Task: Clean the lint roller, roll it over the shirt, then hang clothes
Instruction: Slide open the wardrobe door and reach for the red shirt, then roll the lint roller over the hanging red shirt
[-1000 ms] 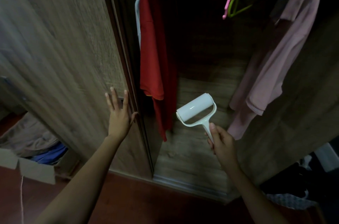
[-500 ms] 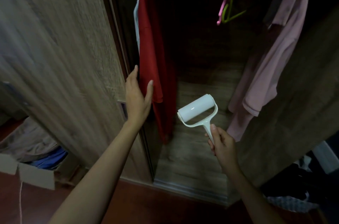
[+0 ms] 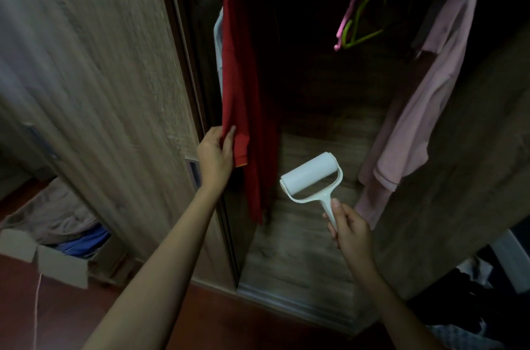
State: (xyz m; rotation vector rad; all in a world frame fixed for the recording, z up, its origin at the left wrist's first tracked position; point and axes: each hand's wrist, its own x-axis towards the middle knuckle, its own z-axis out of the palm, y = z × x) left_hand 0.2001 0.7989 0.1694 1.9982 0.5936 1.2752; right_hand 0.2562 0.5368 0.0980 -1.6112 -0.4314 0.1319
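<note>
— What does the person hold, and how?

— The right hand [image 3: 348,230] has its fingers curled tight round the thin handle of a white plastic lint roller [image 3: 311,177]. Its smooth, glossy drum sits in a forked frame. The roller is held in front of the wardrobe opening, between two hanging shirts, touching neither.

— And the other hand?

— The left hand [image 3: 215,160] pinches the sleeve hem of a soft red cloth shirt [image 3: 243,86], thumb on the front, fingers tucked behind the fabric. The shirt hangs limp at the opening's left edge, just beside the matt, wood-grain sliding door [image 3: 100,77] (a recessed pull shows beside the wrist).

— What else hangs inside?

— A pale pink cloth shirt [image 3: 424,109] at the right edge, thin pink and green plastic hangers [image 3: 358,28] near the top, and a sliver of white cloth [image 3: 218,43] behind the red shirt.

— Any containers?

— An open brown cardboard box [image 3: 61,268] stands on the reddish floor at the left, with crumpled grey-brown cloth [image 3: 51,215] and blue cloth [image 3: 83,243] piled in it.
</note>
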